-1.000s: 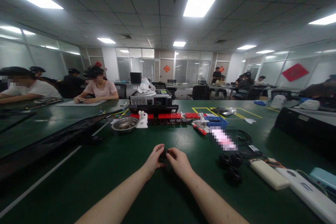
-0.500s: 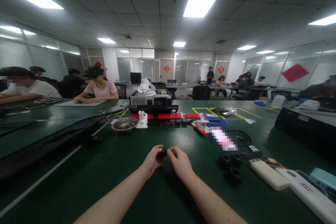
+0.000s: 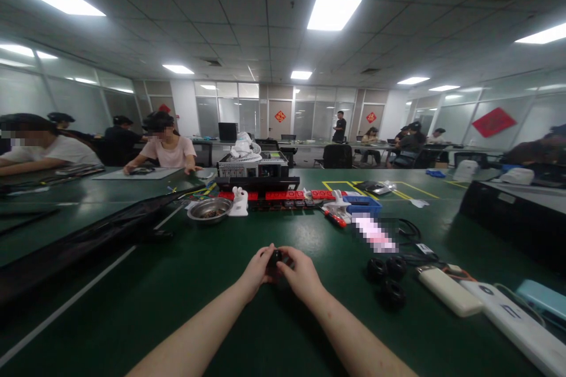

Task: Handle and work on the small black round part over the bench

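Note:
In front of me, above the green table, my left hand (image 3: 257,271) is closed round a small round black part (image 3: 276,255). My right hand (image 3: 300,272) meets it from the other side, thumb and fingers curled against the part. Between my fingers the part is mostly covered, so its exact kind does not show. Three dark, rounded pieces, one a black ring-like piece (image 3: 393,293), lie grouped to the right of my right hand.
A metal bowl (image 3: 209,211) with small pieces stands ahead on the left, beside a white rabbit-shaped holder (image 3: 239,201). To the right lie a red-handled tool (image 3: 335,218), a blue tray (image 3: 363,206) and a cream power bank (image 3: 449,291). A long black panel (image 3: 97,230) lies left.
My right hand has moved in, its fingers now wrapping the black part instead of only pinching near its edge. Across the table, a co-worker's hands have moved apart.

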### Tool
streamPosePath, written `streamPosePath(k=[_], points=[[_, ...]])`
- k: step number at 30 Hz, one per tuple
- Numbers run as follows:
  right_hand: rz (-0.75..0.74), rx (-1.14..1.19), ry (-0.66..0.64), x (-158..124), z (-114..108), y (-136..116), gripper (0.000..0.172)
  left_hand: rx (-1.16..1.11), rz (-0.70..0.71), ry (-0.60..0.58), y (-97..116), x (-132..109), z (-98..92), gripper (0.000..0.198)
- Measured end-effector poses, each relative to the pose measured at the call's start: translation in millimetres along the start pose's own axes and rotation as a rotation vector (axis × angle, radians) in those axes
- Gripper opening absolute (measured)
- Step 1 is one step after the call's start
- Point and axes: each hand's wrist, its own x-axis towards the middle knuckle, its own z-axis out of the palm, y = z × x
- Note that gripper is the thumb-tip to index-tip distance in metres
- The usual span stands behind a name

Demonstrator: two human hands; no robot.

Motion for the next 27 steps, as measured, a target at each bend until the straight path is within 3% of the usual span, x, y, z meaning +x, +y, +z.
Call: streamPosePath(k=[5,9,13,18,22,27], points=[[-0.041,-0.021,-0.005,-0.2,-1.2,-2.0,0.027,-0.004,-0.026,-0.006,-1.0,1.4,-1.8,0.032],[0.125,-0.062,0.032,0.2,2.9,1.6,0.023,-0.028,-0.009,-0.003,0.9,-0.7,-0.9,0.023],[0.217,-0.113,-0.05,1.5,6.3,6.5,0.035,-0.042,0.002,-0.033,2.6,-3.6,-0.3,0.026],[0.142,-0.096,-0.055,2.5,6.3,7.4,0.03,-0.027,0.045,-0.069,2.9,-4.5,-0.5,0.026],[0.058,-0.097,-0.081,3.2,1.5,8.4,0.016,0.0,0.015,-0.029,2.2,-2.0,0.1,0.036],[-0.046,-0.112,-0.085,2.7,-6.1,7.7,0.029,0.113,-0.055,-0.01,0.9,0.4,-0.1,0.048]])
